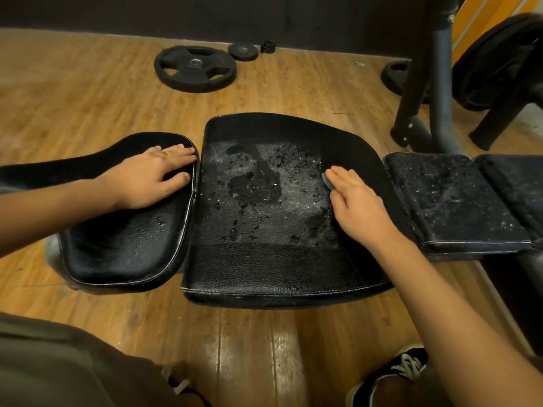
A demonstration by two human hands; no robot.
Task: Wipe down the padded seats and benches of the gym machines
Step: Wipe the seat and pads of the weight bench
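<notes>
A black padded seat [264, 259] lies in the middle, its centre wet with droplets and grey streaks. My right hand [357, 205] presses flat on the seat's right part, over a small grey cloth [326, 181] that peeks out under the fingertips. My left hand [148, 179] rests with straight fingers on the black pad [123, 245] to the left of the seat. To the right, another black bench pad [458, 201] is speckled with droplets.
Wooden floor all around. A large weight plate [195, 69], a small plate [243, 52] and a collar [267, 47] lie near the far wall. A machine frame [437, 83] with loaded plates [499, 63] stands at right. My shoes [393, 374] are at the bottom.
</notes>
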